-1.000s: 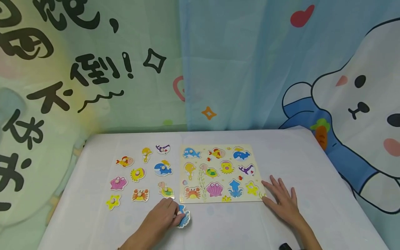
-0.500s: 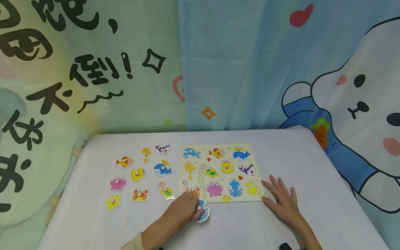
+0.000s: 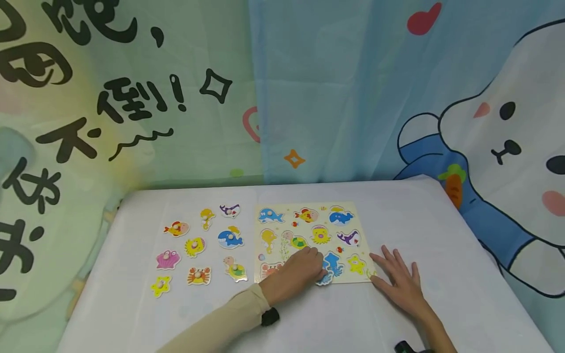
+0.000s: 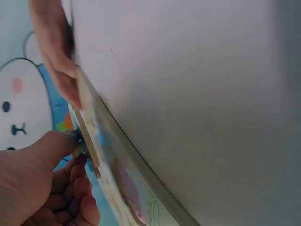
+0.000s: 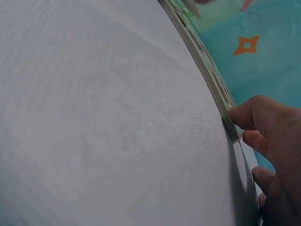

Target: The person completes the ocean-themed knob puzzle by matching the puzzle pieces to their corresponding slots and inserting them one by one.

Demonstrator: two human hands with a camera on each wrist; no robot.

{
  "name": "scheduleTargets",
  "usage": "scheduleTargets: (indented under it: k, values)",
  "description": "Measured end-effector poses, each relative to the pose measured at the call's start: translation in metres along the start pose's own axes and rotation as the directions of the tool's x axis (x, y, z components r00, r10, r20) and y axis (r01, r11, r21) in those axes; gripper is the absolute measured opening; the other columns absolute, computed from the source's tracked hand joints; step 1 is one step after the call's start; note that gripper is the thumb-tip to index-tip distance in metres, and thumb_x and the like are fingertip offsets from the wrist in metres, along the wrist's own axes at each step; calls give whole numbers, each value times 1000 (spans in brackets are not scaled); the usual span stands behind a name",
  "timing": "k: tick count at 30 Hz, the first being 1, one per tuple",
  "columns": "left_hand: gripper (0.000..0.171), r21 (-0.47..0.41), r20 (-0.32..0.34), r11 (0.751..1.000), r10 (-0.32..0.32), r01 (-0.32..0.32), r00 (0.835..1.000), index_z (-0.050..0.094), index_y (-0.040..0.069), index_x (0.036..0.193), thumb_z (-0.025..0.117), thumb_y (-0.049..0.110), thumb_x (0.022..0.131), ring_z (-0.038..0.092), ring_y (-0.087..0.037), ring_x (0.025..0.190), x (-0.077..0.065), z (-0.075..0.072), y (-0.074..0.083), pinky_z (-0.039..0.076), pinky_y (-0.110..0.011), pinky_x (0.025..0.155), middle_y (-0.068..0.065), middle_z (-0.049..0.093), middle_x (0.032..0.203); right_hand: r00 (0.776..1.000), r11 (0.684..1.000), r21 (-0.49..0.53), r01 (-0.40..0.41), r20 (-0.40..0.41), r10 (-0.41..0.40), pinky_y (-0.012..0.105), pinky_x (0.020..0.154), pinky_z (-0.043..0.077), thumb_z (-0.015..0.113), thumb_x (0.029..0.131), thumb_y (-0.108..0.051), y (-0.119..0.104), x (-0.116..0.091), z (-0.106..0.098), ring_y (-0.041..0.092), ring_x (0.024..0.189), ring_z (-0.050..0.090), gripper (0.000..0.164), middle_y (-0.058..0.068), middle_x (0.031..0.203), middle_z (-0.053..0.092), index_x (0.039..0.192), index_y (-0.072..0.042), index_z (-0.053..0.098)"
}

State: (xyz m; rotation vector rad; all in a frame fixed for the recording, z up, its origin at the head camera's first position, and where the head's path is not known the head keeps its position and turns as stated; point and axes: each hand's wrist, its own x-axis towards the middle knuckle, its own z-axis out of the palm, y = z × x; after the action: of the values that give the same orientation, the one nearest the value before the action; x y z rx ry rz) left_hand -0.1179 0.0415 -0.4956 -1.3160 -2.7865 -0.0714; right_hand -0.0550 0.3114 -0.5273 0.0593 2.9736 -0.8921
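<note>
My left hand point(image 3: 300, 272) pinches the knob of a blue puzzle piece point(image 3: 325, 279), probably a squid. It holds the piece over the lower part of the pale yellow puzzle board point(image 3: 289, 208), just beside the board's blue squid picture point(image 3: 333, 264). In the left wrist view, thumb and finger meet on the knob, and the piece point(image 4: 89, 141) is tilted above the board point(image 4: 160, 188). My right hand point(image 3: 399, 282) lies with spread fingers at the board's lower right corner; its thumb point(image 5: 240, 115) touches the edge. My left hand hides the shell picture.
Left of the board lie several loose knobbed pieces, among them a turtle point(image 3: 235, 269), a crab point(image 3: 199, 276), a pink shell point(image 3: 168, 260), a yellow star point(image 3: 161, 285) and a blue whale point(image 3: 230, 238). A white cloth point(image 3: 145, 323) covers the table; a printed curtain point(image 3: 318, 98) hangs behind.
My left hand has carried the blue piece rightward and slightly up, from below the board's left corner to over its lower part. My right hand has stayed at the corner.
</note>
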Motion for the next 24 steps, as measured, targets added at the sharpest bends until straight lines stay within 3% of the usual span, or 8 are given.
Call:
scheduleTargets:
  k: [4,8,14,20,24]
  values:
    - [35,-11,51,1000,-10,11,999,68,9,108,56,40,97,51,-10,80,20,11,-1,45,-17,74,2,66,91,1000,1000,5,-8,10,8,72,109,-12,63,87,-41,0,-1,2,47,147,7,58,25,157,25,137,-13,51]
    - [37,16,75,1000,5,-7,997,69,10,112,57,42,96,53,-9,82,32,16,4,47,-17,79,3,68,95,1000,1000,5,-18,13,18,71,109,-12,63,87,-41,0,-3,2,46,147,7,58,24,157,25,137,-14,51]
    - [35,52,28,998,44,-45,999,71,12,111,59,41,94,53,-8,78,36,15,13,48,-16,76,4,69,92,1000,1000,-3,-10,4,10,72,109,-11,63,87,-41,1,-4,2,46,147,8,58,24,157,26,137,-14,52]
    - [36,-46,4,999,0,0,1000,68,9,112,62,38,94,49,-9,75,39,16,12,44,-15,67,1,66,89,1000,1000,1,6,-10,-6,71,109,-12,63,87,-41,1,-1,2,46,147,8,58,24,157,25,137,-14,51]
    - [36,-49,9,999,4,-3,1000,68,8,113,62,37,93,48,-10,74,41,15,11,41,-15,66,1,65,88,1000,1000,0,17,-15,-17,72,109,-11,63,88,-40,1,0,0,46,147,8,57,25,156,26,137,-13,51]
